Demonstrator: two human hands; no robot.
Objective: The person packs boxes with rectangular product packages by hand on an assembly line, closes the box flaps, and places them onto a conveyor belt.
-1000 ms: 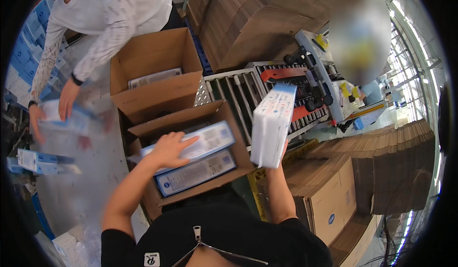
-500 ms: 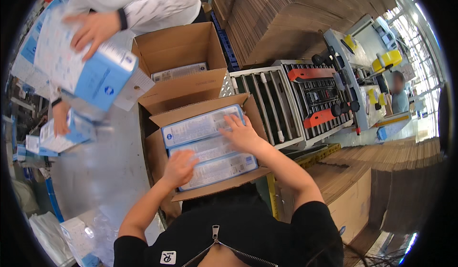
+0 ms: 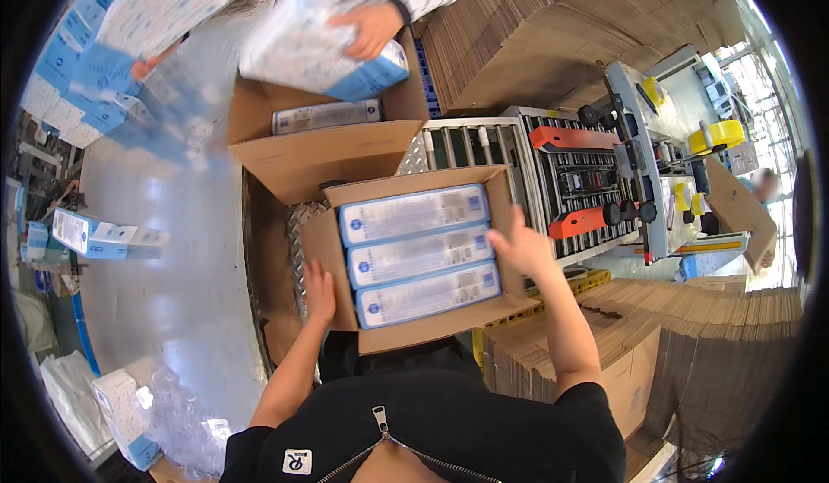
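In front of me stands an open cardboard carton (image 3: 432, 338). Three long white-and-blue packs (image 3: 420, 252) lie side by side in it, their narrow printed faces up. Against the outside of the carton's left flap rests my left hand (image 3: 319, 295), fingers extended. My right hand (image 3: 523, 248) is at the right flap, fingers apart, the thumb toward the packs; neither hand holds a pack. Just beyond, a co-worker's hand (image 3: 370, 30) lowers a white-and-blue pack (image 3: 319, 51) over a second open carton (image 3: 337, 157), which has another pack (image 3: 328, 116) inside.
A shiny metal table (image 3: 194, 258) runs along the left, with packs (image 3: 91, 233) on it. To the right, a roller conveyor (image 3: 466, 146) leads to a taping machine (image 3: 639, 155) with orange guides. Stacks of flattened cartons (image 3: 553, 43) stand at the far side and near right (image 3: 717, 345).
My hands have moved off the packs to the carton's two sides. The carton sits further right and straighter. The co-worker has brought a pack over the second carton.
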